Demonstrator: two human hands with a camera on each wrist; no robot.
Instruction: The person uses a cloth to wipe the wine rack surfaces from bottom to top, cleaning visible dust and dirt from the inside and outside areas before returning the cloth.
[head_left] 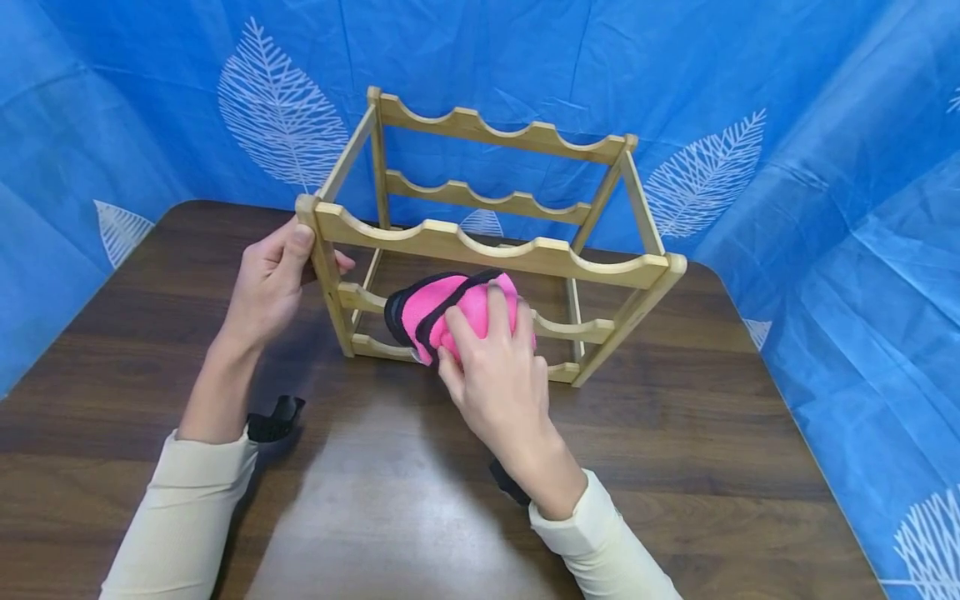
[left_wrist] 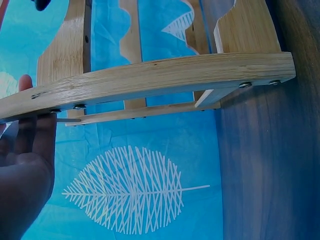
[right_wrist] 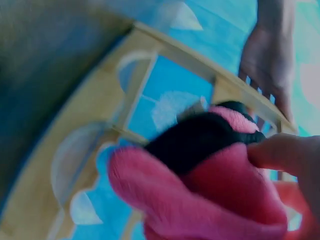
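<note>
A light wooden wine rack point(head_left: 442, 237) with scalloped rails stands upright on the table. My left hand point(head_left: 267, 279) grips its front left post near the top, thumb on the near side. In the left wrist view, fingers point(left_wrist: 37, 137) of that hand wrap the same post point(left_wrist: 150, 80). A pink cloth with black edging point(head_left: 476, 312) is bunched in my right hand point(head_left: 502, 375), in front of the rack's middle rail. The right wrist view shows the cloth point(right_wrist: 200, 195) pinched under the thumb point(right_wrist: 280, 152), overlapping the rack, with some blur.
The dark wooden table point(head_left: 675, 450) extends around the rack. Blue fabric with white leaf prints point(head_left: 487, 50) hangs behind it and on both sides. Black straps point(head_left: 276, 419) sit at the wrists, by the pale sleeves point(head_left: 198, 500).
</note>
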